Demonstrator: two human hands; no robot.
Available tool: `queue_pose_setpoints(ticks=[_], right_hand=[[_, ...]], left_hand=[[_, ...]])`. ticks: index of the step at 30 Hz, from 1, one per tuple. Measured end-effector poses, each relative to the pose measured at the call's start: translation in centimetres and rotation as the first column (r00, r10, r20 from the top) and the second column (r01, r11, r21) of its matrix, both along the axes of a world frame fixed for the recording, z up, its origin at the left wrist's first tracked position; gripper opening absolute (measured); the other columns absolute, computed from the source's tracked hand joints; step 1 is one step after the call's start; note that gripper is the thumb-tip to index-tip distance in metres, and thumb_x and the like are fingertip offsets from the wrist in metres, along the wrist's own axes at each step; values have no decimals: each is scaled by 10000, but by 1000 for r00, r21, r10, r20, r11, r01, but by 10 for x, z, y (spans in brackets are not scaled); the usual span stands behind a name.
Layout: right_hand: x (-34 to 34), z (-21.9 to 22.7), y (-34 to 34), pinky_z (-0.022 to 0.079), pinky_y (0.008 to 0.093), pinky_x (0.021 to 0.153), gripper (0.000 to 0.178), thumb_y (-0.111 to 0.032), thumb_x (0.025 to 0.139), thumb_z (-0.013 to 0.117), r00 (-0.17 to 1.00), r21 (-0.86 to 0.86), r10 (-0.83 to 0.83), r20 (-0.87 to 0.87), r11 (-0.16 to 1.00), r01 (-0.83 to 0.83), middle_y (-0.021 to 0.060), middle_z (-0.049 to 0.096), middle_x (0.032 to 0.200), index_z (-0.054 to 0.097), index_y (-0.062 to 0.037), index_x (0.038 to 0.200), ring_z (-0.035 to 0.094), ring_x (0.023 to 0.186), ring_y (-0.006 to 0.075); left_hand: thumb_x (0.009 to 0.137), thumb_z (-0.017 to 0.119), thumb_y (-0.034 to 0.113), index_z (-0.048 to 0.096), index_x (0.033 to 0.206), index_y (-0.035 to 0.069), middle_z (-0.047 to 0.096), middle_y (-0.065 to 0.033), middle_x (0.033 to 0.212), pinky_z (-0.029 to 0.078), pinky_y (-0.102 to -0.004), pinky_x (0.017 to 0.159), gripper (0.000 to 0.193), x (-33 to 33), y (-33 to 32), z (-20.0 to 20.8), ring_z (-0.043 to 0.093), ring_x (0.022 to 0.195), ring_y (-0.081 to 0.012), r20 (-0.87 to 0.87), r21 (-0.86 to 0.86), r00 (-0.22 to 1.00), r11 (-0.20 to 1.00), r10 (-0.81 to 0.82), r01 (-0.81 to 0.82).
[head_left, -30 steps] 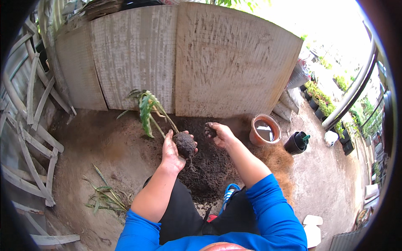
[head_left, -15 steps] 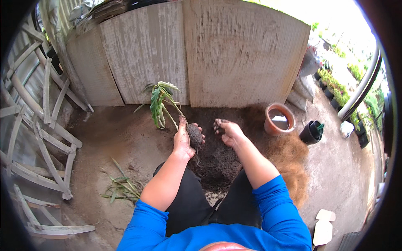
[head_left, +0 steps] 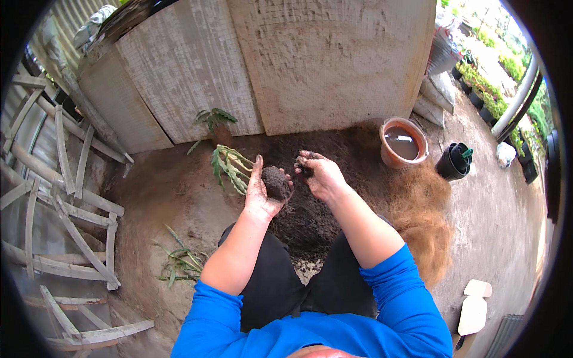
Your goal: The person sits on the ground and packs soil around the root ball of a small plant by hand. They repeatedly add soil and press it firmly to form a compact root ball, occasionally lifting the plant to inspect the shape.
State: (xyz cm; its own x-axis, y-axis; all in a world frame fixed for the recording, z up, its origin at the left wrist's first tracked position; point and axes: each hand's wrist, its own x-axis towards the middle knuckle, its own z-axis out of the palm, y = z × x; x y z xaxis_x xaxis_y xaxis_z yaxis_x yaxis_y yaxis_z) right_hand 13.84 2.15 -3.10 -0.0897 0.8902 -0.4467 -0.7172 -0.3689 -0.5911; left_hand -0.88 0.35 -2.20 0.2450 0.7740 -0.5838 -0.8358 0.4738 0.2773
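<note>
"How are the fingers set?"

"Those of the left hand point(head_left: 260, 197) are wrapped around a dark root ball point(head_left: 276, 183), thumb up along its left side, fingertips showing past its right. Those of the right hand point(head_left: 325, 179) are curled in over some dark soil point(head_left: 305, 171); how tightly they press, I cannot tell."

"And the plant itself?"

"The leafy plant point(head_left: 227, 169) tips over to the left from the root ball, its pale stems passing above the left thumb. It is held up in the middle of the scene, left of the right hand and apart from it. Fine roots hang on the ball's near side."

"What is below?"

"A dark soil heap point(head_left: 305, 230), between the person's knees and spreading toward the far panels point(head_left: 334, 65)."

"To the right?"

"A terracotta pot point(head_left: 395, 157) with murky brown liquid inside, and right of it some black pots point(head_left: 451, 165), tilted. A mat of brown fibre point(head_left: 431, 238) lies on the near side of both. Nearer and further right is a flat white object point(head_left: 473, 314)."

"To the left?"

"Loose green cuttings point(head_left: 184, 262) on the ground, and beyond them, at the far left, a wooden framework point(head_left: 65, 212)."
</note>
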Motion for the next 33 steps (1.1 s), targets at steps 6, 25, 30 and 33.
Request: queue_pose_setpoints(ticks=[6, 25, 30, 33], right_hand=[[15, 7, -5, 479, 353, 693, 180, 54, 803, 490, 996, -18, -85, -1, 996, 85, 89, 538, 893, 491, -19, 967, 559, 790, 202], [-15, 11, -19, 461, 378, 828, 176, -5, 847, 489, 973, 202, -182, -140, 957, 208, 107, 578, 995, 523, -20, 1019, 551, 943, 221], [-21, 5, -22, 436, 310, 855, 189, -29, 852, 506, 970, 392, -187, 156, 913, 113, 97, 572, 1049, 532, -9, 1038, 535, 970, 172], [-31, 3, -25, 398, 282, 895, 195, -32, 859, 497, 947, 475, -176, 270, 879, 27, 94, 566, 1074, 536, 7, 1046, 517, 996, 151]], left_hand=[[752, 647, 142, 562, 792, 93, 586, -66, 751, 488, -365, 633, 106, 13, 4, -7, 564, 702, -223, 13, 55, 999, 997, 48, -49], [861, 409, 442, 493, 1101, 85, 536, -109, 1108, 333, -479, 938, 438, 28, 10, 3, 493, 1053, -276, -34, 35, 995, 995, 99, -97], [881, 334, 428, 483, 1129, 64, 536, -136, 1121, 337, -486, 951, 465, 35, 5, 11, 499, 1065, -301, 30, 4, 992, 992, 125, -125], [887, 321, 447, 466, 1143, 59, 530, -141, 1126, 346, -478, 950, 487, 29, 2, 1, 501, 1060, -300, -19, 21, 986, 986, 166, -166]])
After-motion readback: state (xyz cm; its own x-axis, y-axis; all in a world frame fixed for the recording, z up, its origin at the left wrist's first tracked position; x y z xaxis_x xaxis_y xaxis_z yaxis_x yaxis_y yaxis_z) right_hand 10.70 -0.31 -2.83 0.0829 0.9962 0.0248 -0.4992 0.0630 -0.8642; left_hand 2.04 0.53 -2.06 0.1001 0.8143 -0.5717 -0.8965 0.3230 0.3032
